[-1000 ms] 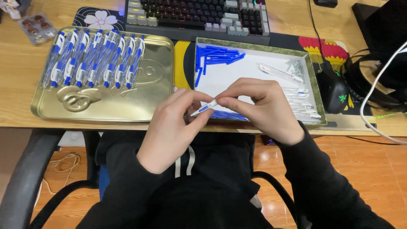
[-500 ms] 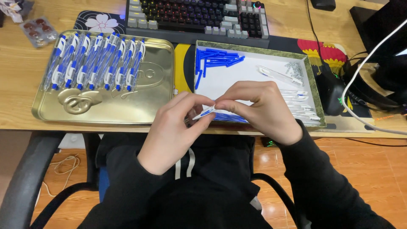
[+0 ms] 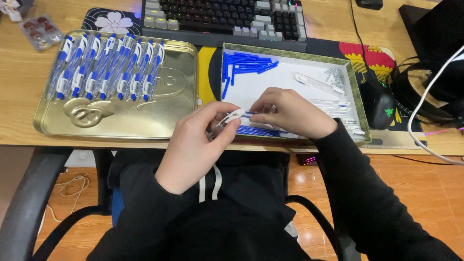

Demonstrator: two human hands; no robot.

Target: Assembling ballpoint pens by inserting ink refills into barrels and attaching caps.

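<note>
My left hand [image 3: 195,145] and my right hand [image 3: 290,113] meet over the front left corner of a white-lined box [image 3: 355,84]. Between their fingertips is a blue and white pen [image 3: 237,116], held by both hands at its white clip end. Inside the box lie blue pen parts [image 3: 246,64] at the back left, blue refills [image 3: 258,130] at the front, clear barrels [image 3: 316,83] and small springs [image 3: 334,75] at the right. A gold metal tray [image 3: 159,113] to the left carries a row of finished blue and white pens [image 3: 106,65].
A keyboard [image 3: 222,19] runs along the back of the wooden desk [image 3: 19,101]. A black mouse [image 3: 379,104], headphones [image 3: 430,92] and a white cable [image 3: 425,96] lie at the right. A small packet [image 3: 41,30] sits at the back left. Chair arms flank my lap.
My hands have shifted slightly while working on the pen; the white clip end now shows between my left fingertips. The trays have not moved.
</note>
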